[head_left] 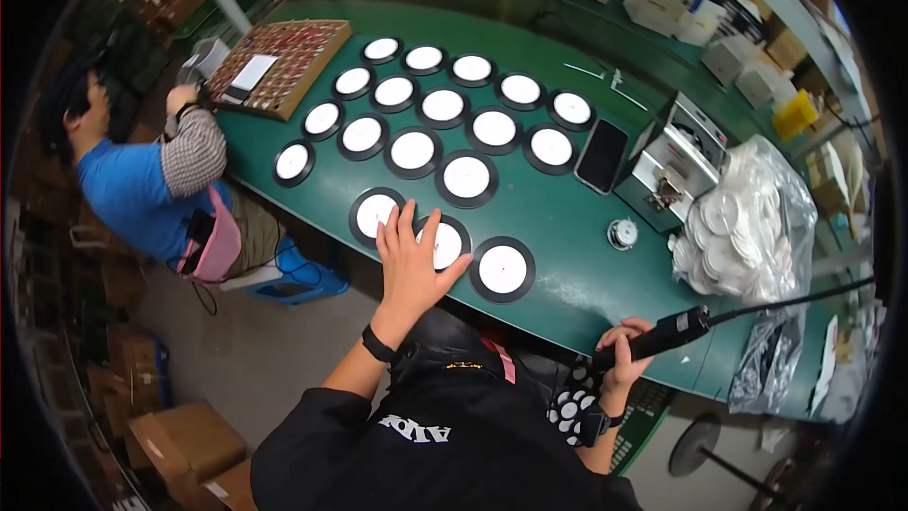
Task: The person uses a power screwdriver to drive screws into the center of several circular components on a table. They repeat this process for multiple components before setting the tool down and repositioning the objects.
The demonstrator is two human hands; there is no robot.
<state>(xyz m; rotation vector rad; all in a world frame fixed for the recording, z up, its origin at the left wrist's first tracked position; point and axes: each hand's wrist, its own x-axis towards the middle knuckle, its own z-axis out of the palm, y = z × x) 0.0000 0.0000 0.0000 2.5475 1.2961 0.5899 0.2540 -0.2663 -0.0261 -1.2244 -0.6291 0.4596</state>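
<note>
White-and-black disc [449,244] under the left hand [413,270], fingers apart; right hand [624,356], fingers around a black corded tool [678,329].

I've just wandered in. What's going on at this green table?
At a long green table, a person's left hand is spread over one of the flat, round white discs with black rims laid out in rows. Their right hand grips a black cylindrical handheld tool near the table's edge. To the right lies a clear plastic bag of white round parts. At left, a co-worker in a blue top sits beside a shallow brown divided tray.
</note>
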